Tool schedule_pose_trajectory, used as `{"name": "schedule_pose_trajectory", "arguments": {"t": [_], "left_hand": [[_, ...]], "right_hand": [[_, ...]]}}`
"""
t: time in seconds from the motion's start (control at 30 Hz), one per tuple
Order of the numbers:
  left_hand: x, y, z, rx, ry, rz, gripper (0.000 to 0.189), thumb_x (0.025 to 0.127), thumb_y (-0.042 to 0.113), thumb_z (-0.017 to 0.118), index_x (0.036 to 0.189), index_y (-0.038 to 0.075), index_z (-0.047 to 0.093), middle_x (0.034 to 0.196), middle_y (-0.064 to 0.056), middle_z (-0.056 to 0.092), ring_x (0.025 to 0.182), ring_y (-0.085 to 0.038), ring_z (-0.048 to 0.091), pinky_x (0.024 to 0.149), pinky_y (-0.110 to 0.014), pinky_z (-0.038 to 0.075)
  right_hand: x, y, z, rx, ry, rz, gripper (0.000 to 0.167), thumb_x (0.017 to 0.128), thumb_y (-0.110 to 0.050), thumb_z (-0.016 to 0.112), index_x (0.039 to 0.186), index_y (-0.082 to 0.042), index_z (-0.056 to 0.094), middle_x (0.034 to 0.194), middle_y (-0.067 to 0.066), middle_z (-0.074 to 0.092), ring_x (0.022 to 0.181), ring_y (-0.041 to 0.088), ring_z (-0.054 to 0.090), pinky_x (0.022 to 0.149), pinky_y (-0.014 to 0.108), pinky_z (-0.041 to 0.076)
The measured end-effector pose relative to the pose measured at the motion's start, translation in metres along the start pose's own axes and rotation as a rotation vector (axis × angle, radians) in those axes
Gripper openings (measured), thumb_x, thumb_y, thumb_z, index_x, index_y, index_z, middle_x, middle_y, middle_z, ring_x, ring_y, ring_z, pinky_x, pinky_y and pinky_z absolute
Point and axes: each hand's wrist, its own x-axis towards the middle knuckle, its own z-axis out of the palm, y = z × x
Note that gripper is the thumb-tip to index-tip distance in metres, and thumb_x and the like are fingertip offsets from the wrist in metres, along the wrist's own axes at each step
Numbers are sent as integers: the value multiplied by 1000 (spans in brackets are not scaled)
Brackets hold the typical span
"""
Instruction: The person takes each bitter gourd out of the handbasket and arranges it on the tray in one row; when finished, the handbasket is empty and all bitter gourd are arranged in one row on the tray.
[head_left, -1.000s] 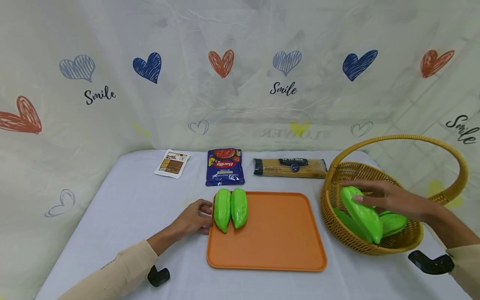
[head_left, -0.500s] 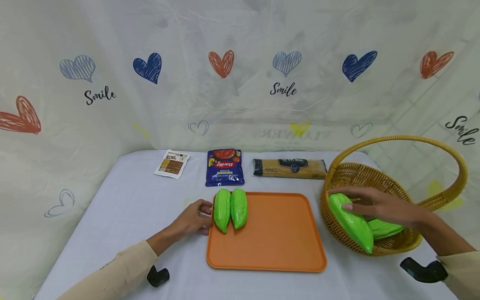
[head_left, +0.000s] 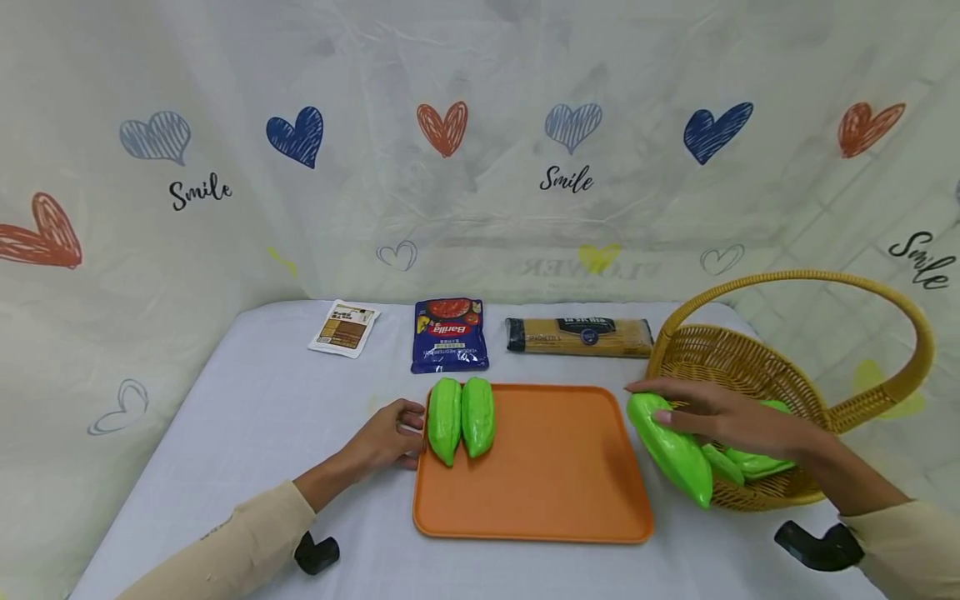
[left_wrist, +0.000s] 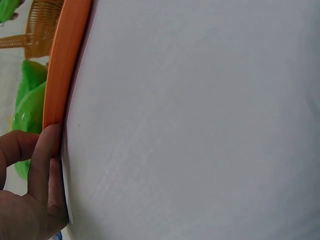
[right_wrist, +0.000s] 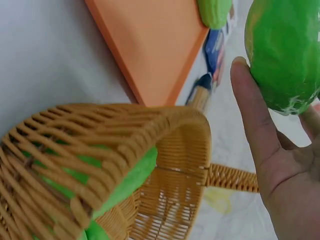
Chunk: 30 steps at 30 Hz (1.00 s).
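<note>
My right hand (head_left: pixel 720 417) grips a long green ridged gourd with a pointed end (head_left: pixel 671 450), held in the air between basket and tray. In the right wrist view the fingers and thumb spread round this gourd (right_wrist: pixel 285 55). More green gourds (head_left: pixel 757 462) lie in the wicker basket (head_left: pixel 795 392) under that hand. An orange tray (head_left: pixel 555 467) lies mid-table, with two green gourds (head_left: pixel 461 417) side by side at its left end. My left hand (head_left: pixel 386 437) holds the tray's left edge; the left wrist view shows fingertips (left_wrist: pixel 49 132) on its rim.
The basket's tall arched handle (head_left: pixel 810 275) rises at the right. Behind the tray lie a white-and-brown packet (head_left: pixel 345 327), a blue sauce pouch (head_left: pixel 450 335) and a pack of spaghetti (head_left: pixel 581 336). A cloth with printed hearts hangs behind the white-covered table.
My right hand has carried the gourd leftward out of the basket, past its left rim toward the tray. My left hand, the tray and its two gourds have stayed put.
</note>
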Motion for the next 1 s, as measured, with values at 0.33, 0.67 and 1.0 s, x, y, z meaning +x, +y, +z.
{"name": "schedule_pose_trajectory", "arguments": {"t": [0.33,0.67,1.0], "left_hand": [[0,-1,1,-7,10,-7,58,81,0,70,135,0,50,118,-14,57,96,-22,64,68,-36,64],[2,-2,1,-4,11,-6,58,81,1,71,135,1,51,118,-14,57,96,-22,64,67,-36,64],[2,-2,0,5,9,-10,57,81,2,72,135,1,51,118,-13,57,97,-21,64,68,-35,64]], "right_hand": [[13,2,14,34,51,-20,48,106,-27,47,153,-22,41,156,23,37,136,40,46,99,54,53],[24,-3,25,180,-34,6,58,104,-23,52,157,-12,31,147,25,40,112,19,59,85,34,58],[38,-7,37,203,-31,-2,60,102,-24,55,156,-13,32,130,21,51,105,28,60,80,37,58]]}}
